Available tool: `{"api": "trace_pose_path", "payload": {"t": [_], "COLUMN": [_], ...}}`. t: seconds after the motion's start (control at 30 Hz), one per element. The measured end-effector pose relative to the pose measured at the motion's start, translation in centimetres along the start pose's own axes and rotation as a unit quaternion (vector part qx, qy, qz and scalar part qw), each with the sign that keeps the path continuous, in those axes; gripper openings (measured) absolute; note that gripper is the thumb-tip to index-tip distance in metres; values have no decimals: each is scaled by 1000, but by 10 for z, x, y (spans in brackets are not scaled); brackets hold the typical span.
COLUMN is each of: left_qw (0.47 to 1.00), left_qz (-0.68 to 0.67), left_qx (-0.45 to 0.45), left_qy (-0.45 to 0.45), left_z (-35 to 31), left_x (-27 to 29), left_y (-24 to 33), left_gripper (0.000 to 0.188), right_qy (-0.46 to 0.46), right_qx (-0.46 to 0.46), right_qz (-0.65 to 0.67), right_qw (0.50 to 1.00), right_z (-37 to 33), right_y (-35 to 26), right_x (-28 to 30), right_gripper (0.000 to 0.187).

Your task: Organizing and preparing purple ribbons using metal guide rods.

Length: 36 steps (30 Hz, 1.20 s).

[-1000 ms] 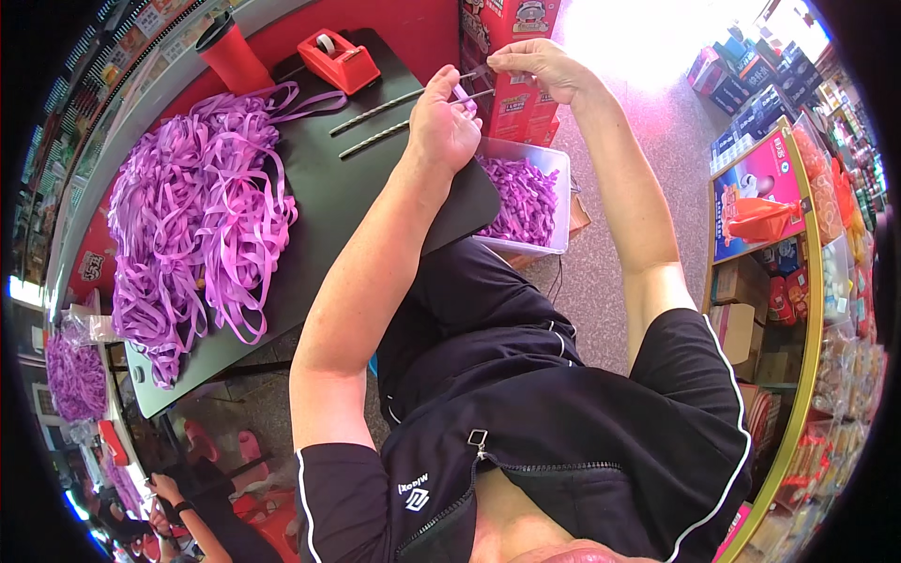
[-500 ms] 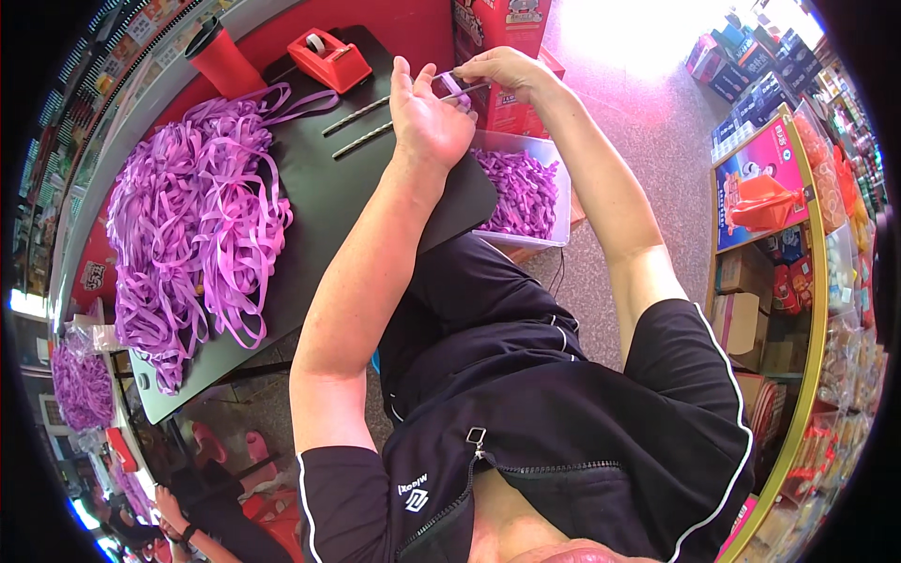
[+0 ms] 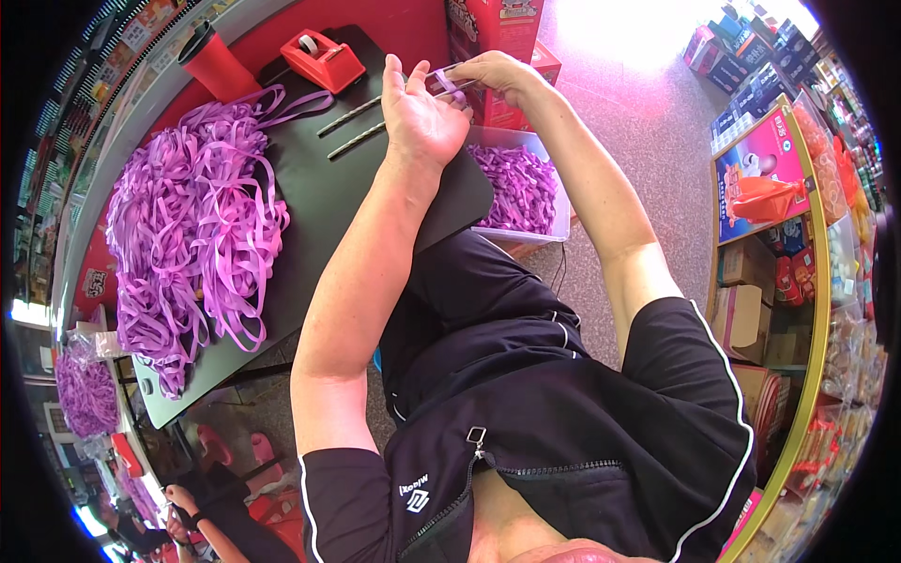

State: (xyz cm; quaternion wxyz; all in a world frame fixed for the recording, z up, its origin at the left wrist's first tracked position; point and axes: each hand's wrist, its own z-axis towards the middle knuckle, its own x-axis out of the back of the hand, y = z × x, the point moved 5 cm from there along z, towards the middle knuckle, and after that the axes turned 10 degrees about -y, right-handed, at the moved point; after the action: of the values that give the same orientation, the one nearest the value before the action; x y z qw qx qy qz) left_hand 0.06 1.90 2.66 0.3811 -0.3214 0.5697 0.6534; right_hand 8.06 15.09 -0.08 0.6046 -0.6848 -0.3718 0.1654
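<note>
Two thin, twisted metal rods [image 3: 349, 117] run side by side over the dark tabletop and pass behind my left hand [image 3: 425, 117]. That hand is palm up, two digits stretched upward and apart; its other fingers are partly hidden. A short piece of purple ribbon [image 3: 447, 86] lies across the rods just beyond it. At the rods' right end, the fingertips of my right hand [image 3: 502, 75] are pinched together on the ribbon; the exact grip is small and partly covered. A large heap of purple ribbon strips [image 3: 202, 225] covers the table's left part.
Below my right hand stands a clear plastic bin [image 3: 560, 220] of small folded purple ribbon pieces [image 3: 516, 188]. A red tape dispenser [image 3: 322, 61] and a red tumbler [image 3: 218, 66] stand at the table's far side. Red boxes [image 3: 497, 28] are stacked beyond. Another person's hand [image 3: 183, 499] shows lower left.
My right fingertips have shifted slightly left along the rods, and the ribbon between my hands has changed its lie. The whole view has moved a little. My left hand keeps its pose.
</note>
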Motion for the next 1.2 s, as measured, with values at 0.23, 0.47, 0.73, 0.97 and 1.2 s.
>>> {"api": "trace_pose_path", "payload": {"t": [0.23, 0.47, 0.73, 0.97, 1.2], "left_qw": [1000, 1000, 1000, 1000, 999], "left_qz": [-1, 1, -10, -6, -28], "left_qx": [4, 5, -1, 14, 4], "left_qy": [3, 6, 11, 7, 42], "left_z": [-2, -3, -2, -1, -4], "left_x": [-2, 0, -2, -2, 0], "left_y": [0, 1, 2, 1, 3], "left_gripper": [88, 86, 83, 87, 88], "right_qy": [-15, 17, 2, 36, -305], "right_qx": [20, 64, 41, -20, 106], "right_qz": [-5, -95, -180, 228, 545], "right_qw": [1000, 993, 983, 973, 773], "right_z": [-2, -7, -3, 2, 30], "right_y": [0, -8, -8, 44, 68], "right_x": [-4, -8, -13, 9, -68], "right_gripper": [36, 37, 43, 35, 30]}}
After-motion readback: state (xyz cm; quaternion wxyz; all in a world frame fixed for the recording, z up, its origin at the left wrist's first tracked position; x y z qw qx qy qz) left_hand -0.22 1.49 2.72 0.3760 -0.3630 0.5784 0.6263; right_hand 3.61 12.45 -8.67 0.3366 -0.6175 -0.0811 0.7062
